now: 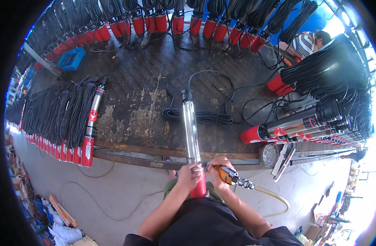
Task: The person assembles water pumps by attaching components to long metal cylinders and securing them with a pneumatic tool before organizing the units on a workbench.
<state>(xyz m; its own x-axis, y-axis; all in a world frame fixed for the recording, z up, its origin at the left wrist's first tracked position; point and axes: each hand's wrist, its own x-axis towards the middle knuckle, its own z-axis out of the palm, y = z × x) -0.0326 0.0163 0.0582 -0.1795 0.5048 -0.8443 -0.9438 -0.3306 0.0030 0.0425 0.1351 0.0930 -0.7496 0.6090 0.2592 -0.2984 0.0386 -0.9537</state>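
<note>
The right hand (pixel 219 172) held an orange tool (pixel 226 175) with a pale hose (pixel 284 201). The left hand's (pixel 189 176) fingers curled against the shiny tube (pixel 191 131), just by its red end; I could not tell how tightly. The tube stuck out past the table (pixel 134 119), red end near the person's tummy. Beyond lay a black cord (pixel 212 118) in a bundle. Far back, red-ended tubes (pixel 160 23) stood in a row.
</note>
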